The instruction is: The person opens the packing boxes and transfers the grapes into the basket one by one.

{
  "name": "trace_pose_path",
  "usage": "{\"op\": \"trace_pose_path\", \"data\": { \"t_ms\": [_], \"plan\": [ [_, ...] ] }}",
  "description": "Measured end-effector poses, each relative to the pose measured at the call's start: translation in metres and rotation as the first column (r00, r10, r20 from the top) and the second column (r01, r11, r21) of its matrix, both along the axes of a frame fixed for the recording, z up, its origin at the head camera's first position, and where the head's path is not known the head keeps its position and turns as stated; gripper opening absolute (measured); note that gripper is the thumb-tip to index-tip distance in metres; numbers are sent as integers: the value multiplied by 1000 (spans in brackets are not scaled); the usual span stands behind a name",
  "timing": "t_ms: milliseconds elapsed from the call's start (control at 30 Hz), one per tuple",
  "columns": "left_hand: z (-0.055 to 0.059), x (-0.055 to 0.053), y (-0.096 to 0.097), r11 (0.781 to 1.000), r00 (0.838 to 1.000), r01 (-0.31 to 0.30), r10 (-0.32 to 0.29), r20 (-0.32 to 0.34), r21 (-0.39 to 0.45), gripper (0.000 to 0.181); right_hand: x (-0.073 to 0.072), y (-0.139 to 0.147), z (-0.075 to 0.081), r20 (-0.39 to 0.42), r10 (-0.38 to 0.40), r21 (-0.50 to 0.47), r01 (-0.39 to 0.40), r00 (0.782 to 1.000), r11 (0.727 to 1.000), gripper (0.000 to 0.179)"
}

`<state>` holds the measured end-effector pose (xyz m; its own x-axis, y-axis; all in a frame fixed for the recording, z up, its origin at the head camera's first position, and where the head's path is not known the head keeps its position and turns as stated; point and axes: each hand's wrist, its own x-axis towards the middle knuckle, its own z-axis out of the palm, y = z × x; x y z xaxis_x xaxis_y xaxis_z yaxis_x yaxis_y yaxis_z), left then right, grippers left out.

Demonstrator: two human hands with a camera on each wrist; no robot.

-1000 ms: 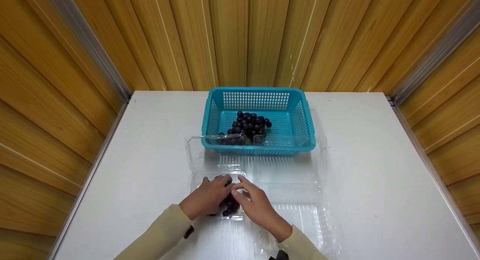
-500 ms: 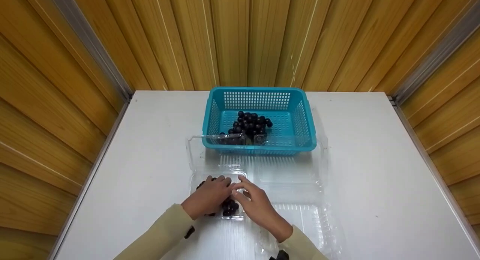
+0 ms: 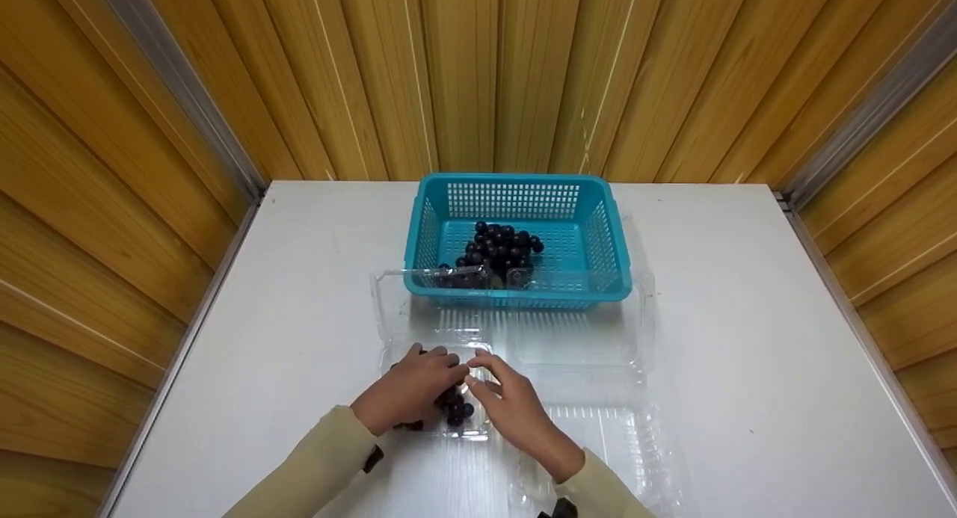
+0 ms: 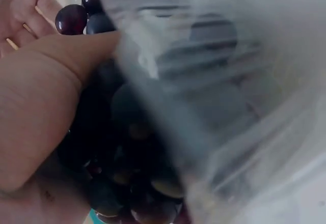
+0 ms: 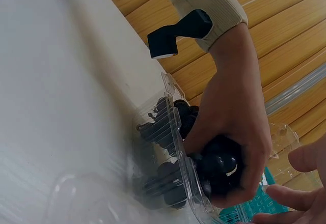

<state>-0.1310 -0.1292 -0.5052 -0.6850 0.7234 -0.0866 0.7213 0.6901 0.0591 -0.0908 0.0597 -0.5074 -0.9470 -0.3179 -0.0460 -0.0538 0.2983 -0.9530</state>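
Observation:
My left hand (image 3: 411, 387) reaches down into a clear plastic clamshell box (image 3: 478, 433) and grips a bunch of dark grapes (image 3: 454, 409). In the right wrist view its fingers curl round the grapes (image 5: 219, 163), above the box's rim (image 5: 186, 170). The left wrist view has the thumb (image 4: 97, 51) lying against the grapes (image 4: 127, 112), partly behind the box's blurred ribbed wall. My right hand (image 3: 516, 409) hovers at the box's right side, fingers bent loosely and thumb apart, close to the left fingertips. It holds nothing visible.
Behind the boxes stands a turquoise basket (image 3: 613, 286) with more dark grapes (image 3: 497, 249). The box's raised clear lid (image 3: 385, 316) overlaps the basket's front. A second clear clamshell (image 3: 635, 443) lies open at the right. Wood-patterned panels (image 3: 523, 77) surround the white table (image 3: 748, 338).
My left hand has shifted slightly left and toward me, and the grapes beneath it have moved a little in the box. The right hand has hardly moved.

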Motion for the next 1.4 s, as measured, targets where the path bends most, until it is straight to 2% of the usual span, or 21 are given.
{"op": "trace_pose_path", "data": {
  "t_ms": [100, 233, 467, 667, 767, 1000, 1233, 1400],
  "plan": [
    [4, -1, 0, 1000, 999, -15, 15, 41, 11, 41, 0, 0, 1, -3, -4, -11, 4, 1000, 1000, 37],
    [8, 0, -1, 999, 996, -41, 39, 78, 18, 44, 1, 0, 1, -2, -2, -5, 2, 1000, 1000, 41],
    [14, 3, -2, 999, 999, -26, 25, 44, 32, 42, 2, 0, 2, -2, 12, -4, -12, 1000, 1000, 40],
    [13, 5, -1, 999, 997, -20, 18, 70, 35, 41, 1, 0, 3, 8, 7, 2, -7, 1000, 1000, 38],
    [12, 7, 1, 999, 998, -2, -1, 60, 44, 40, 0, 0, 4, 17, 5, -4, -5, 1000, 1000, 38],
    [21, 9, 4, 997, 999, 28, -30, 33, 70, 46, 0, 0, 5, 20, 0, -4, 0, 1000, 1000, 41],
    [30, 7, 2, 995, 998, -9, 3, 59, 104, 56, 0, 2, 7, 8, 0, -14, 0, 1000, 1000, 42],
    [35, 6, 1, 992, 998, -24, 16, 69, 125, 53, 0, 4, 9, 6, -3, -7, 3, 1000, 1000, 40]
  ]
}}
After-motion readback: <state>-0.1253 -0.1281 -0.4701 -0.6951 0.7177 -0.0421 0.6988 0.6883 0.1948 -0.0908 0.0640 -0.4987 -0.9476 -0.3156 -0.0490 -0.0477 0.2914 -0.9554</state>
